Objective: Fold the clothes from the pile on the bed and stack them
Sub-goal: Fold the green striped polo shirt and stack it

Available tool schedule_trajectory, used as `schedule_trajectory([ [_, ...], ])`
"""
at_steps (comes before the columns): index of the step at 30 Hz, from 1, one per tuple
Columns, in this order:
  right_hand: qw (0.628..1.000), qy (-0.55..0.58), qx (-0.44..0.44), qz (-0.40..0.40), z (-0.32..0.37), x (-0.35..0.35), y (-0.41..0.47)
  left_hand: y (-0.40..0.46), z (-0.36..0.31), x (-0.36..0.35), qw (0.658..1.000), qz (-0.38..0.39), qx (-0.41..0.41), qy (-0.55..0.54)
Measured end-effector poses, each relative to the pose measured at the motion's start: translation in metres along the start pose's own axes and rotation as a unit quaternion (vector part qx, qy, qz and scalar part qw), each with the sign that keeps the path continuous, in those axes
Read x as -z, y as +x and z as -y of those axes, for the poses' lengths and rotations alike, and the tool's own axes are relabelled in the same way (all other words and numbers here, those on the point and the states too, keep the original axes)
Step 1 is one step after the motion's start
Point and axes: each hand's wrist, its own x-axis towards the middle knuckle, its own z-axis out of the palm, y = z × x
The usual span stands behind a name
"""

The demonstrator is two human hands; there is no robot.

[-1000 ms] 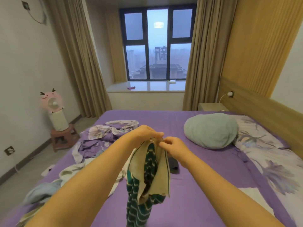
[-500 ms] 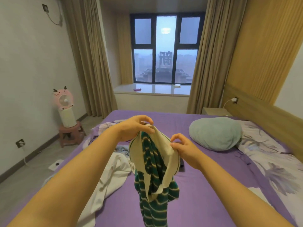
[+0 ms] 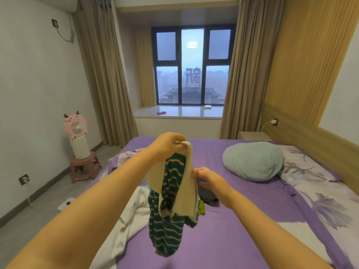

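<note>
A green garment with cream stripes and a cream band (image 3: 171,199) hangs in the air over the purple bed (image 3: 233,220). My left hand (image 3: 169,144) grips the top of its cream band, raised high. Lower and to the right, my right hand (image 3: 210,179) pinches the edge of the same band. The garment's lower part dangles crumpled beneath both hands. White clothes (image 3: 132,214) from the pile lie on the bed's left side, partly hidden behind my left arm.
A pale blue pillow (image 3: 252,161) lies at the right, beside a floral pillowcase (image 3: 314,183) and the wooden headboard (image 3: 320,144). A dark item (image 3: 206,195) sits on the bed behind the garment. A pink fan (image 3: 76,133) stands on a stool at the left wall.
My left hand has lifted the band higher, while my right hand has dropped lower along its edge. The garment now hangs stretched between them, and the view has tilted up.
</note>
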Motion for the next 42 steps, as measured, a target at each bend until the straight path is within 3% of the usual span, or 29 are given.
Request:
schedule_trajectory([
  [5, 0.989, -0.123, 0.057, 0.062, -0.002, 0.002, -0.012, -0.005, -0.009, 0.003, 0.998, -0.005, 0.017, -0.059],
  [8, 0.985, -0.161, 0.056, -0.004, -0.004, 0.005, -0.021, -0.007, -0.012, 0.005, 0.996, -0.031, 0.054, -0.067],
  [12, 0.986, -0.113, 0.084, -0.092, -0.003, 0.035, -0.042, -0.019, -0.014, -0.001, 0.991, -0.019, 0.129, -0.006],
  [15, 0.972, -0.139, 0.107, -0.158, -0.005, 0.065, -0.059, -0.037, -0.01, -0.02, 0.988, 0.033, 0.143, 0.057],
  [23, 0.94, -0.263, 0.068, -0.205, -0.022, 0.125, -0.114, -0.084, -0.014, -0.074, 0.951, 0.243, 0.164, -0.099],
  [30, 0.924, -0.297, 0.037, -0.238, -0.043, 0.146, -0.166, -0.12, -0.037, -0.119, 0.916, 0.345, 0.147, -0.145],
  [33, 0.922, -0.307, 0.02, -0.235, -0.057, 0.147, -0.185, -0.132, -0.045, -0.143, 0.911, 0.372, 0.143, -0.108],
  [37, 0.927, -0.303, -0.002, -0.221, -0.075, 0.141, -0.201, -0.133, -0.053, -0.17, 0.958, 0.261, 0.102, 0.06],
  [42, 0.933, -0.28, -0.032, -0.223, -0.088, 0.138, -0.21, -0.131, -0.055, -0.193, 0.986, 0.105, 0.13, 0.028],
])
